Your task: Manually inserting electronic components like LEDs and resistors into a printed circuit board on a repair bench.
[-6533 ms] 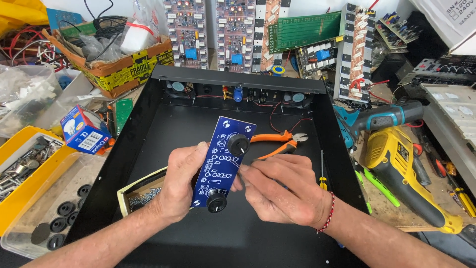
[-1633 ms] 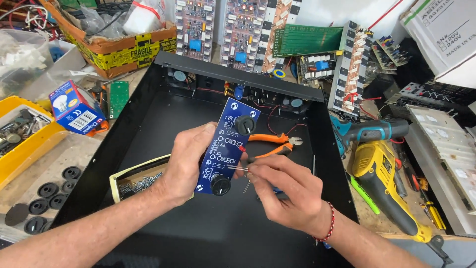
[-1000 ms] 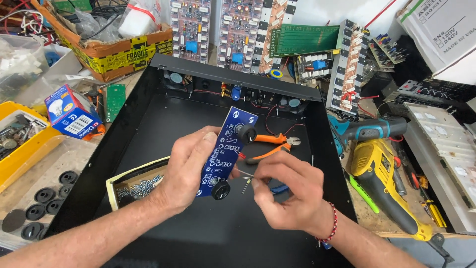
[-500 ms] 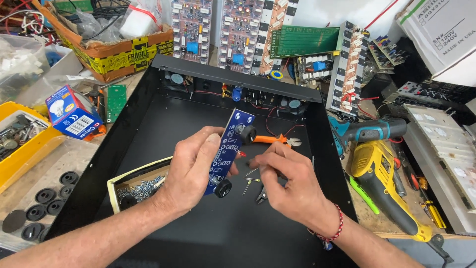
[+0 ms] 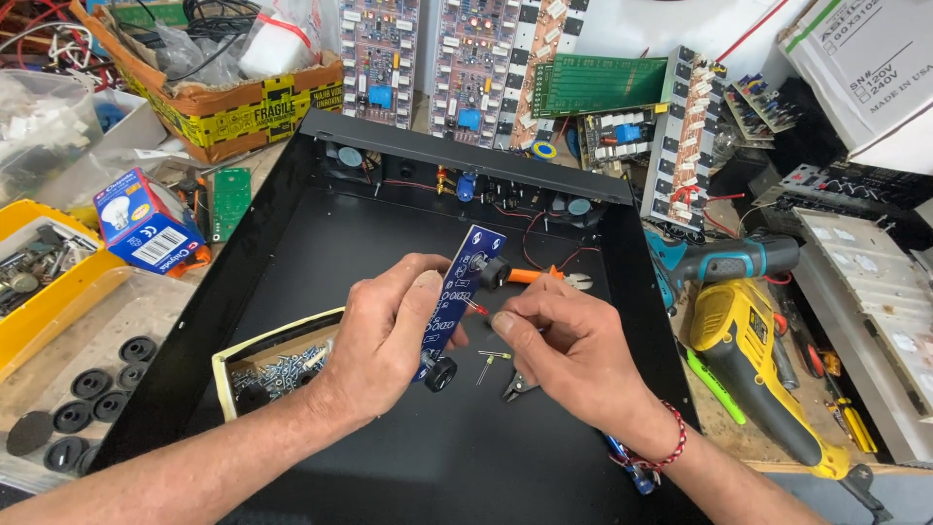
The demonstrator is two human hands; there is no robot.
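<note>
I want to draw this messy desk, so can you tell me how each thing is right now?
Left hand: gripping the blue circuit board, held tilted on edge.
Right hand: pinching a small red part against the board.
Black metal case: open, no lid.
Small box of screws: open, inside the case.
Orange-handled pliers: lying in the case.
Yellow drill: lying on its side.

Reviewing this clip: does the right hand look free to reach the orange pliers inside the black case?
Probably not right away: the right hand pinches a small red part at the blue board, and the orange pliers lie just beyond it, unobstructed otherwise.
</note>
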